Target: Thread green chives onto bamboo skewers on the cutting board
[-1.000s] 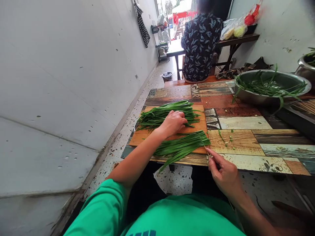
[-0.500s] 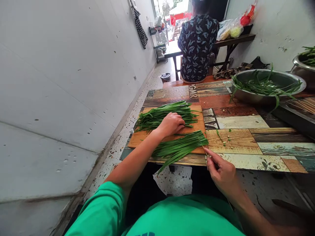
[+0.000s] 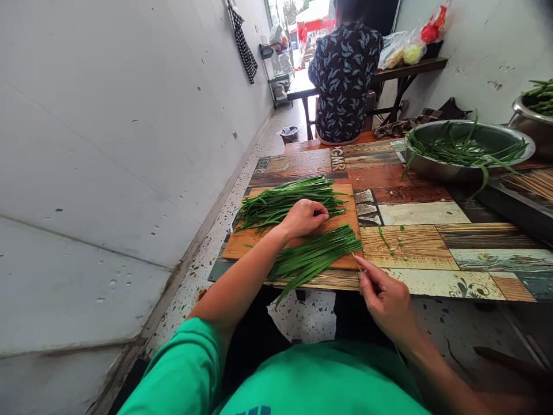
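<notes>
Two bundles of garlic chives lie on a wooden cutting board (image 3: 242,245). The far chive bundle (image 3: 289,199) is the thicker one; the near chive bundle (image 3: 315,251) is fanned out, its leaves hanging over the table's front edge. Between the two, just above the board, my left hand (image 3: 302,219) is closed with its fingertips pressed together at the far bundle's right end. Whatever they pinch is too small to make out. At the board's front right corner my right hand (image 3: 386,294) pinches a thin wooden skewer (image 3: 357,263), its tip beside the cut ends of the near bundle.
A steel bowl (image 3: 469,164) with loose chives stands at the right, beside a dark tray (image 3: 514,202) bearing skewers. Behind is a steel pot (image 3: 536,127) of greens. Small scraps (image 3: 400,243) dot the patterned table. A person (image 3: 345,80) sits ahead, back turned.
My left hand has shifted slightly right and lifted off the far bundle, fingers drawn together. My right hand holds the skewer in nearly the same place. The view has moved slightly.
</notes>
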{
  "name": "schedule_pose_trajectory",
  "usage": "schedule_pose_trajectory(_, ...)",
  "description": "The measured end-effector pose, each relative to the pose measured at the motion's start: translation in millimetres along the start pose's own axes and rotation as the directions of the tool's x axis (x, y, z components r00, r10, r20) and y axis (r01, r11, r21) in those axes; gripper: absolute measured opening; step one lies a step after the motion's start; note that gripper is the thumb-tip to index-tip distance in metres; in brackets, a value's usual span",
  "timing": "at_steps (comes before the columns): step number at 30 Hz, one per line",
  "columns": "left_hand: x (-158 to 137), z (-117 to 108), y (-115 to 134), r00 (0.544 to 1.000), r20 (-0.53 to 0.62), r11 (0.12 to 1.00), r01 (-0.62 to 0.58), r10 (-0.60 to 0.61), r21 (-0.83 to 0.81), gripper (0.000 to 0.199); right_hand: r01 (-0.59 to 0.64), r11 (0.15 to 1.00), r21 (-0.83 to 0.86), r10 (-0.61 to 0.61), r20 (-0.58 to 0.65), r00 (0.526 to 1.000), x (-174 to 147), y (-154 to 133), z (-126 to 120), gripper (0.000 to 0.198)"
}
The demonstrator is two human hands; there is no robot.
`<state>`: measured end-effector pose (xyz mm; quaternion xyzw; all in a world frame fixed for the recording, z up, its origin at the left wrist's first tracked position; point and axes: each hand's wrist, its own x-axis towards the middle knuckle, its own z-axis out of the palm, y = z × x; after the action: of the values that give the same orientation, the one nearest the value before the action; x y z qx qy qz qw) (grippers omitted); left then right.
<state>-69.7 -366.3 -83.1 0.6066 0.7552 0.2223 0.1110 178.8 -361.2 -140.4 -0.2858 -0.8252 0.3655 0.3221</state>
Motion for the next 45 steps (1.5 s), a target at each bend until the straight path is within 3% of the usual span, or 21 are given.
schedule_pose_trajectory(12, 1.6, 5.8, -1.2, 1.000, -0.022, 0.997, 0.010, -0.012, -0.072, 0.019, 0.005, 1.000, -0.004, -0.005, -0.004, 1.000, 0.4, 0.6, 1.0, 0.039)
schedule_pose_trajectory(18, 1.4, 4.7, 0.6, 0.999, 0.044, 0.998, 0.013, -0.010, -0.065, 0.020, 0.006, 1.000, -0.006, -0.007, -0.012, 1.000, -0.1, 0.2, 0.3, 0.039)
schedule_pose_trajectory(45, -5.5, 4.7, 5.8, 0.997, 0.082, 0.992, -0.002, 0.012, -0.126, 0.022, -0.028, 0.999, -0.021, 0.028, -0.013, 1.000, 1.8, -3.1, 0.7, 0.039)
